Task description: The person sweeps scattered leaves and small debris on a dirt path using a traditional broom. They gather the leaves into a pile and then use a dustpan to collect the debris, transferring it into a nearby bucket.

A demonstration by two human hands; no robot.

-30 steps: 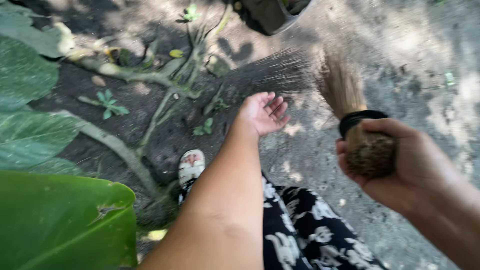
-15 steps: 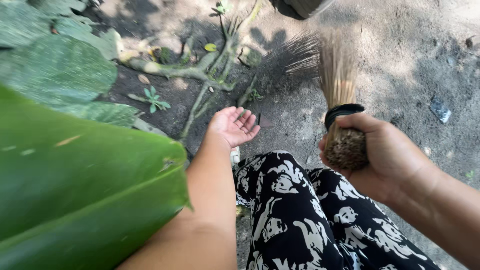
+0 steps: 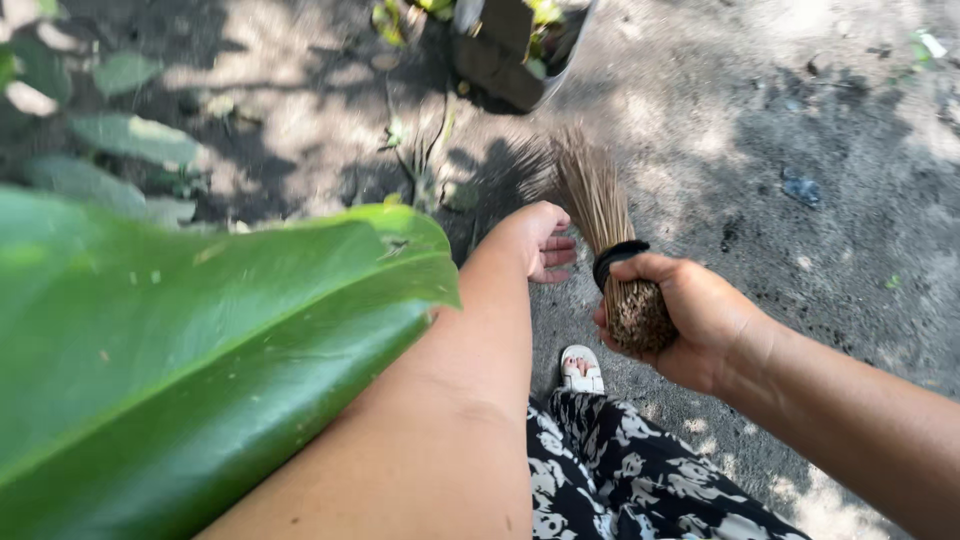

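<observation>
My right hand [image 3: 700, 320] grips the bound end of a stick broom [image 3: 605, 230], a bundle of thin brown sticks held by a black band; its bristles point away over the bare ground. My left hand [image 3: 540, 240] is stretched out just left of the bristles, fingers loosely curled, holding nothing. Below the hands I see my leg in black-and-white patterned cloth [image 3: 620, 470] and a white sandal [image 3: 580, 370].
A big green leaf [image 3: 190, 340] fills the lower left, close to the camera. A dark plant pot [image 3: 515, 45] stands at the top middle. More leaves [image 3: 130, 135] lie at the upper left. Grey dirt ground [image 3: 800, 130] spreads to the right.
The view has swung right and up; the roots and small plants are gone from sight. The large leaf has shifted lower left. My left hand has drawn closer to the broom.
</observation>
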